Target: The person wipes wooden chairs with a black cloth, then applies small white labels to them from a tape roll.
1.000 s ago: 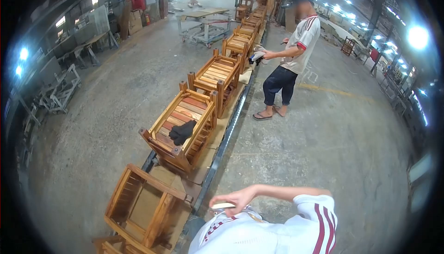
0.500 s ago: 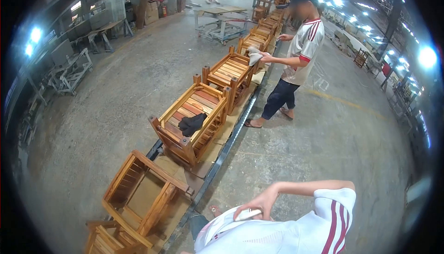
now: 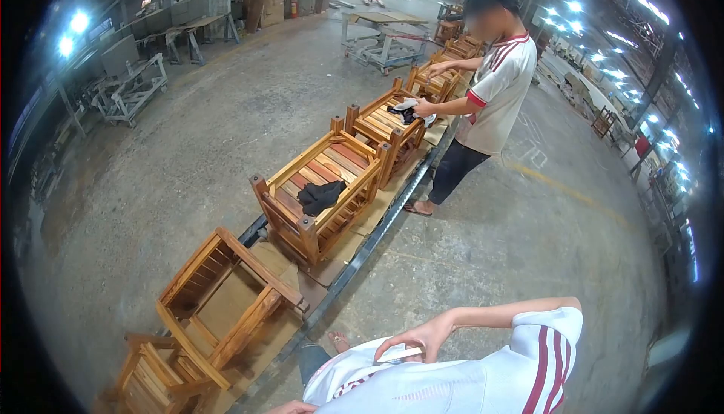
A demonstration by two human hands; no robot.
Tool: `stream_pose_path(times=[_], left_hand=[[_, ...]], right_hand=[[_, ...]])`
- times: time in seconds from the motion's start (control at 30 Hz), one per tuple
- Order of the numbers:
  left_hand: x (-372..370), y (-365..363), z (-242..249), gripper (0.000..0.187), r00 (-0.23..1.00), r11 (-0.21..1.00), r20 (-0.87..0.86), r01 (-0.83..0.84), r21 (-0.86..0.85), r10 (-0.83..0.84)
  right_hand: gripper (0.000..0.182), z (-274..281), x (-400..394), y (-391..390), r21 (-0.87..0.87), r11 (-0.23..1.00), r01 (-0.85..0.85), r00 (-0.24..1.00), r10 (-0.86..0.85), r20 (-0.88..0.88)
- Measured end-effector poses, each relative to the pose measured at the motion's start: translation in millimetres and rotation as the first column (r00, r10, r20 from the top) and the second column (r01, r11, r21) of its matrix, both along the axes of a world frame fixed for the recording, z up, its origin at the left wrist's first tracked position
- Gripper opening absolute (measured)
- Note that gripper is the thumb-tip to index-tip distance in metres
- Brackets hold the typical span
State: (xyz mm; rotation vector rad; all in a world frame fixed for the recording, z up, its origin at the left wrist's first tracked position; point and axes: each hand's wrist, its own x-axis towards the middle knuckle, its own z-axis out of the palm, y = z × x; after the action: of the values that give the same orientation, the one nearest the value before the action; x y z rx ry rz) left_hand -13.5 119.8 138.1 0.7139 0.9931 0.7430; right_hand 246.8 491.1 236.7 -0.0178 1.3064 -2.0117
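Observation:
My right hand (image 3: 426, 338) is held in front of my white shirt (image 3: 460, 376), fingers curled around a small flat white object (image 3: 401, 354) whose kind I cannot make out. Only a sliver of my left hand (image 3: 292, 408) shows at the bottom edge, against the shirt; its fingers are hidden. Nearest to me, an open wooden chair frame (image 3: 240, 342) lies tilted on the cardboard-covered line. Beyond it stands a slatted wooden piece (image 3: 298, 244) with leg posts pointing up, and a crumpled black cloth (image 3: 320, 197) lies on its slats.
A co-worker (image 3: 494, 97) leans over a farther slatted piece (image 3: 377, 122), one hand on a pale and black cloth (image 3: 411, 108). A metal rail (image 3: 354, 263) edges the line. Another wooden piece (image 3: 154, 376) sits lower left; a wheeled table (image 3: 385, 41) stands at the back.
My view has shifted slightly, and part of my left hand has appeared at the bottom. My right hand keeps its hold. The co-worker has leaned in, lowering the cloth onto the slatted piece.

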Motion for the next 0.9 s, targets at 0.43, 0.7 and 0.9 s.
stream_pose_path(times=[0.43,0.7,0.9], left_hand=[[57,150,145,0.031,0.850,0.838,0.209,-0.518,0.172,0.483],[82,168,116,0.030,0.971,0.989,0.238,-0.060,0.135,0.026],[47,160,103,0.029,0.994,0.974,-0.032,-0.091,0.208,0.100]], right_hand=[[0.092,-17,-21,12,-0.230,0.964,-0.136,0.991,0.135,-0.021],[0.086,-59,-38,28,-0.071,0.992,-0.106,0.986,0.095,-0.136],[0.042,-41,-100,31,0.288,0.911,0.297,0.944,-0.234,-0.232]])
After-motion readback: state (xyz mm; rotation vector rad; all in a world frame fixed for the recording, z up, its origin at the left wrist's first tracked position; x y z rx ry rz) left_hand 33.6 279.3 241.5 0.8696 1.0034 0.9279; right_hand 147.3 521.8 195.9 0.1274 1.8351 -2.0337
